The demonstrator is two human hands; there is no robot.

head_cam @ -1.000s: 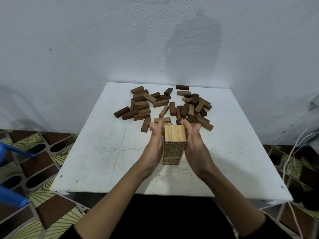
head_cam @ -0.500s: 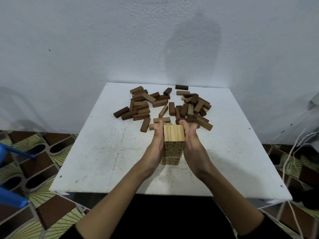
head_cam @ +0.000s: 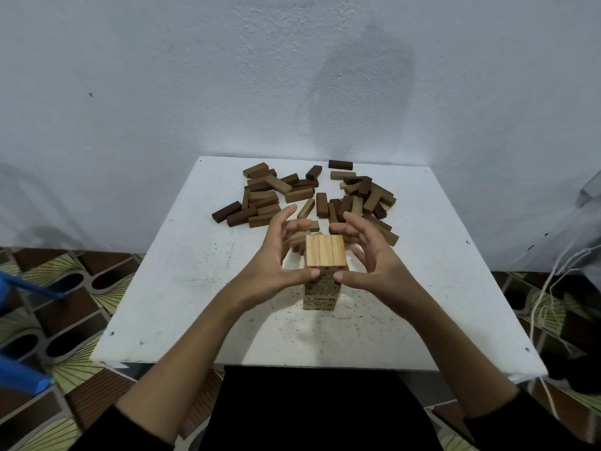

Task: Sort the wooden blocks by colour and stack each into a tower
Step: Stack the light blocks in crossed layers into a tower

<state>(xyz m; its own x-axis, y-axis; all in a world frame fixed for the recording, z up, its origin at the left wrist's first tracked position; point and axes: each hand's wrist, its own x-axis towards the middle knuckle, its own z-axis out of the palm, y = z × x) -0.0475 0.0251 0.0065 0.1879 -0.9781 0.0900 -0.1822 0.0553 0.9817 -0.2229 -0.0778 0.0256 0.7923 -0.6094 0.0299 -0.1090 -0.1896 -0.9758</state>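
Both hands released from tower sides since earlier frame; palms now drawn back. Left hand and right hand: fingers spread, loosely curled, thumb tips at tower's near face, contact uncertain. Light-wood tower upright, centre-front of white table. Brown block pile behind, unsorted. You square layers with gentle, even pressure from opposite sides; lift hands straight off, avoid dragging top course.

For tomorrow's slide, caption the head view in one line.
Both hands, left hand and right hand, hover around a light-wood tower; brown blocks lie scattered behind.
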